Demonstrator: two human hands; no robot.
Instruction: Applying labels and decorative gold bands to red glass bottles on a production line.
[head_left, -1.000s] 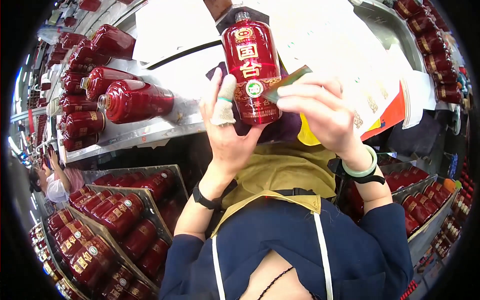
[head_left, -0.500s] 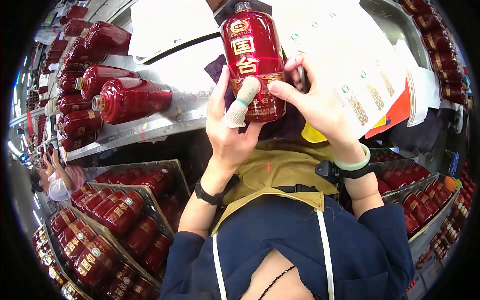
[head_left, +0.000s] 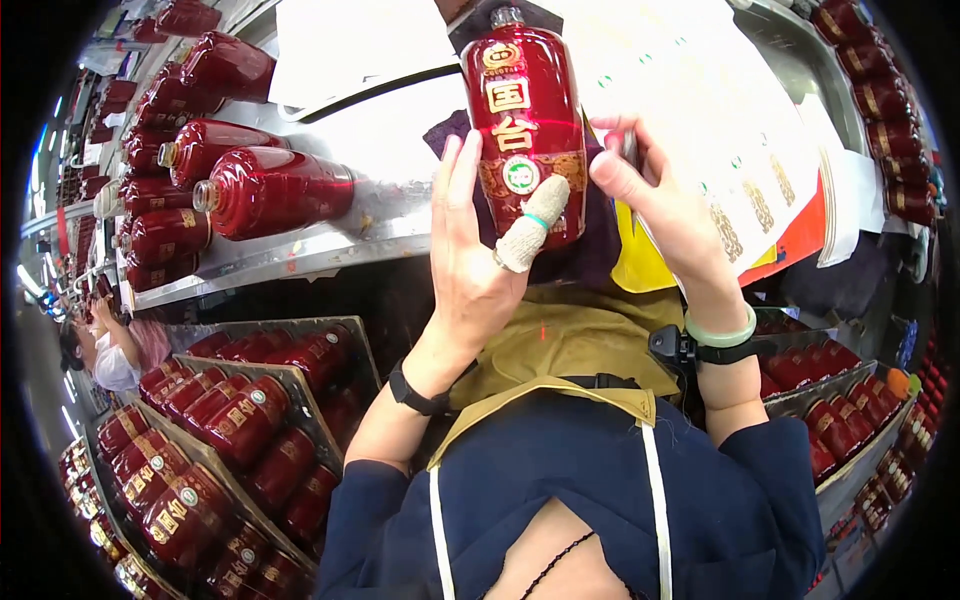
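Observation:
A glossy red bottle (head_left: 528,90) with gold lettering lies on a dark purple cloth (head_left: 603,235), its neck pointing away from me. My left hand (head_left: 480,220) grips its lower left side, the fingers along the edge. The thumb, in a cream cloth cover (head_left: 540,218) with a green band, presses on the front. Just above that thumb, a round green-and-white sticker (head_left: 521,175) shows on the gold band. My right hand (head_left: 660,190) is beside the bottle's right side, its thumb apart from the glass. Its curled fingers hold a slim dark tool (head_left: 630,148), partly hidden.
Sheets of stickers (head_left: 720,130) lie right of the bottle, over yellow and orange sheets (head_left: 800,243). Two red bottles (head_left: 275,193) lie on the metal table at left. Crates of red bottles (head_left: 240,410) stand below on both sides. Another person (head_left: 115,345) is at far left.
My right thumb has come off the bottle and drawn back to the right. My left thumb has slid lower, and the round sticker now shows above it.

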